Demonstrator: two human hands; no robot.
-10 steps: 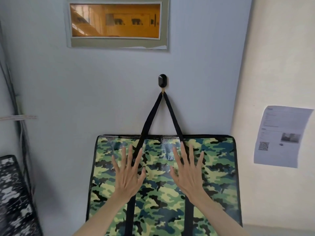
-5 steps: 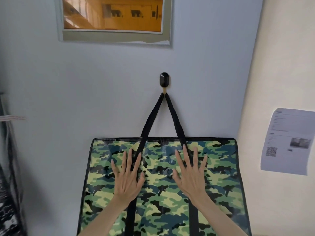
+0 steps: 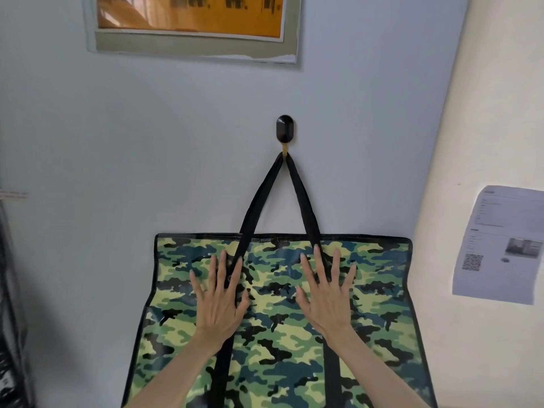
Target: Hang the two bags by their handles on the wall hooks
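Pale blue-grey painted wall (image 3: pixel 147 142) fills most of the view, evenly lit. At its top, a grey-framed rectangular panel with an orange interior (image 3: pixel 191 22). To the right, a cream-coloured wall (image 3: pixel 500 98) adjoins it, bearing a white printed paper sheet with a QR code (image 3: pixel 500 245). Dark, blurred furnishing (image 3: pixel 11 319) at left edge; unidentifiable.
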